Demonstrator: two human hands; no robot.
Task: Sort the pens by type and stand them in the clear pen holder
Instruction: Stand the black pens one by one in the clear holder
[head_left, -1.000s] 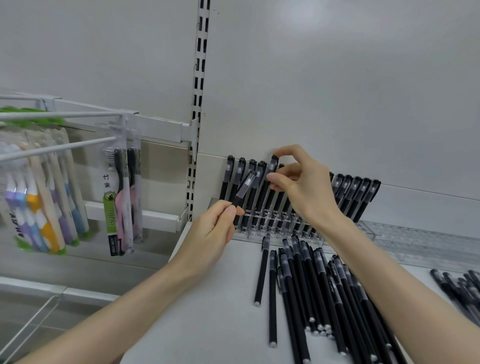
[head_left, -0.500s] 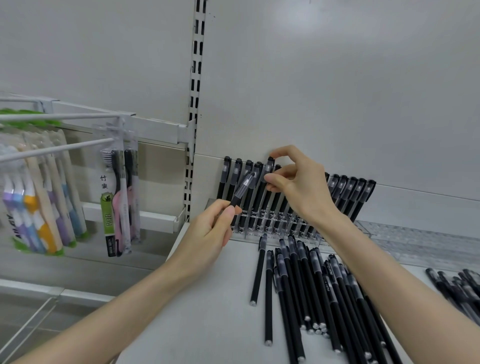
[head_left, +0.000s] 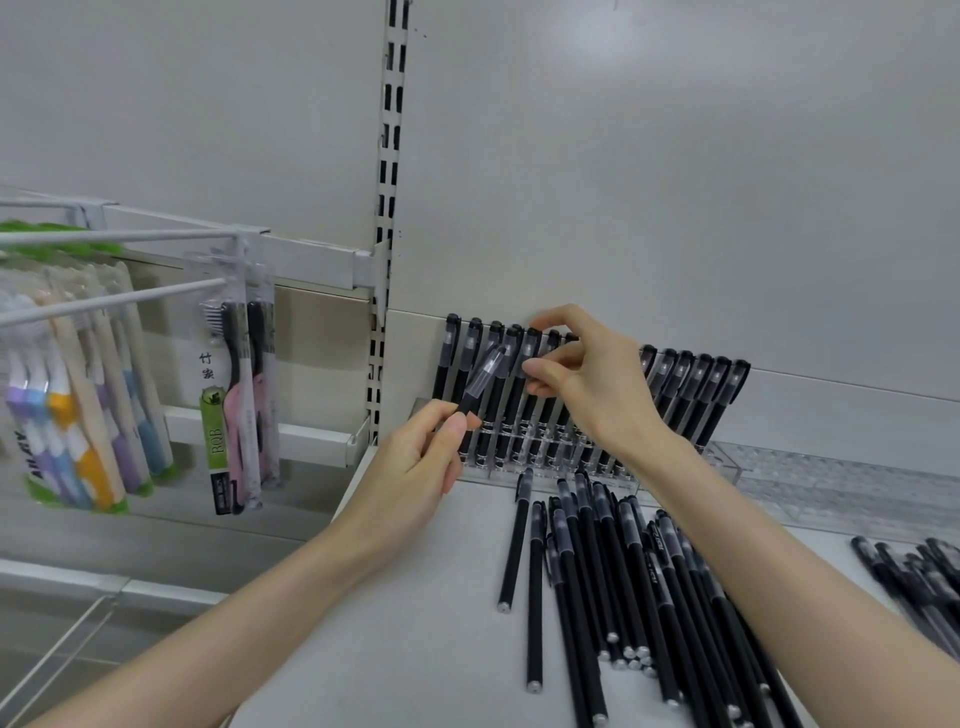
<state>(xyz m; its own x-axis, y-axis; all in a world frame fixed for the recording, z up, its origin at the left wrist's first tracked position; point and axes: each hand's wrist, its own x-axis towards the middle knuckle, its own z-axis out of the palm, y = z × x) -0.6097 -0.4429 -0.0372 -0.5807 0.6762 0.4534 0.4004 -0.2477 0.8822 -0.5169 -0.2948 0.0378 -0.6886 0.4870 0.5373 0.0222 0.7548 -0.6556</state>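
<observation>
A clear pen holder (head_left: 480, 465) stands against the shelf's back wall with several black capped pens (head_left: 698, 389) upright in it. My left hand (head_left: 415, 467) grips another black pen (head_left: 480, 382), tilted with its clear cap up, in front of the holder's left end. My right hand (head_left: 587, 379) pinches the cap of one standing pen (head_left: 531, 345) in the row; whether its tip sits in a slot is hidden. Several more black pens (head_left: 623, 582) lie loose on the shelf below my hands.
More dark pens (head_left: 919, 571) lie at the right edge. An empty clear holder section (head_left: 831, 483) runs right along the wall. Packaged toothbrushes (head_left: 239, 395) hang on white hooks (head_left: 119, 306) to the left, past a slotted upright (head_left: 387, 218).
My right hand has shifted slightly up along the standing pen's cap. My left hand keeps its pen tilted in about the same place. The view has drifted a little.
</observation>
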